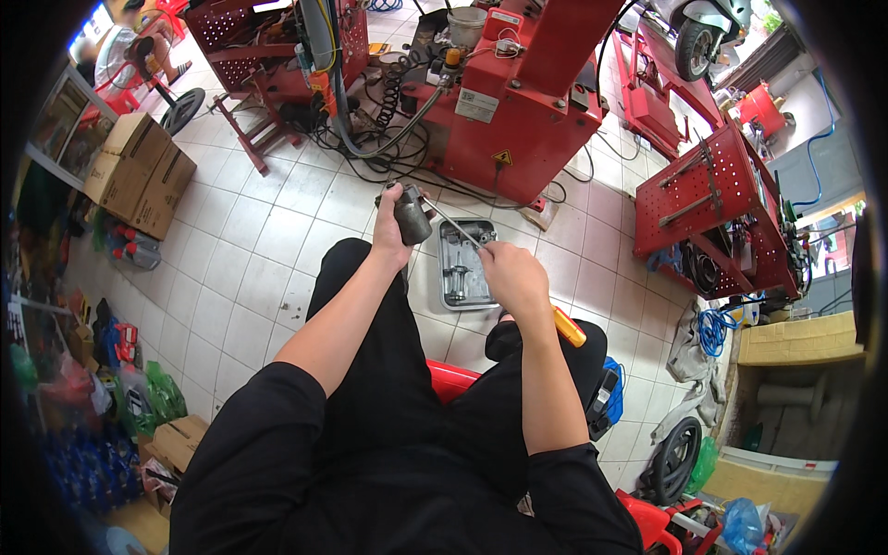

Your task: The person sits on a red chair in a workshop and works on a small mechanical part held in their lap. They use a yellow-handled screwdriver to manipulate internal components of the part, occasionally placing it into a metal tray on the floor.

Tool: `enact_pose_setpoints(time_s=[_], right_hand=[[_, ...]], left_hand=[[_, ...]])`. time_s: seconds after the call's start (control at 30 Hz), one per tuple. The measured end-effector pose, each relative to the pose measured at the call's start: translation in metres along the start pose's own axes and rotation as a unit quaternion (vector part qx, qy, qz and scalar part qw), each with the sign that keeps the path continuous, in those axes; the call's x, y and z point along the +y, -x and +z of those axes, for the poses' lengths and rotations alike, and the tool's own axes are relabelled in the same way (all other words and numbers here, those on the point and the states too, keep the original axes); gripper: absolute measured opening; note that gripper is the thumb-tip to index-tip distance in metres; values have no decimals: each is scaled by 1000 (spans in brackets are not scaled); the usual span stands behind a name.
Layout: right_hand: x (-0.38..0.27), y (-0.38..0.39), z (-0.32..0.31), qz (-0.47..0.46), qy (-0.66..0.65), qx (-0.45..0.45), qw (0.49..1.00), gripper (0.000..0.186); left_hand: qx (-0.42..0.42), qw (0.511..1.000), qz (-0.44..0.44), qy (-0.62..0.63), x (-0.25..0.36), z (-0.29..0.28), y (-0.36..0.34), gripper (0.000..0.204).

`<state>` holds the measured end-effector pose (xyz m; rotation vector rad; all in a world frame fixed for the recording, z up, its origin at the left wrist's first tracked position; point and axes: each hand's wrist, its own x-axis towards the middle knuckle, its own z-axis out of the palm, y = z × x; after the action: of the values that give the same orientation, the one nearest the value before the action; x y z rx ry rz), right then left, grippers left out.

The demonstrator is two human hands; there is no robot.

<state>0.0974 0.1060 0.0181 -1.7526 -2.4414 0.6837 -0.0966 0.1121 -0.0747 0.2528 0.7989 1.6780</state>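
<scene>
In my left hand (pixel 392 222) is a dark grey, cylindrical metal part (pixel 413 220), held up in front of my knees with the fingers wrapped round it. My right hand (pixel 514 276) grips a long screwdriver (pixel 568 327) by its shaft. Its yellow-orange handle sticks out behind my wrist, and the thin metal shaft slants up to the left. The shaft's tip reaches the top of the metal part; whether it touches is hard to see. On the floor beneath my hands lies a grey metal tray (pixel 446 294) with several metal parts in it.
A red machine (pixel 518 120) stands ahead, with black cables (pixel 370 153) on the tiled floor before it. To the right is a red perforated cart (pixel 689 199). Cardboard boxes (pixel 139 176) stand at the left. I sit on a red stool (pixel 449 379); a tyre (pixel 678 461) lies lower right.
</scene>
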Motion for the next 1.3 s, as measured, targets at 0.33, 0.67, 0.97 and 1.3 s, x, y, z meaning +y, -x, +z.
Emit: enact_pose_setpoints(time_s=[0.33,0.67,0.97,1.3], right_hand=[[3,-1,4,-14,-46,12,999,31],[8,-6,6,3,-90,34,995,31],[27,-21,2,-11,-376,51,925,28],[27,-14,-11,-33,-415,-89,905,27]], left_hand=[[-6,998,-29,60,3,-2,0,35],[24,994,-65,79,2,-7,-3,44],[18,994,-89,60,-9,-31,-20,40],[47,996,-79,8,-4,-18,-11,33]])
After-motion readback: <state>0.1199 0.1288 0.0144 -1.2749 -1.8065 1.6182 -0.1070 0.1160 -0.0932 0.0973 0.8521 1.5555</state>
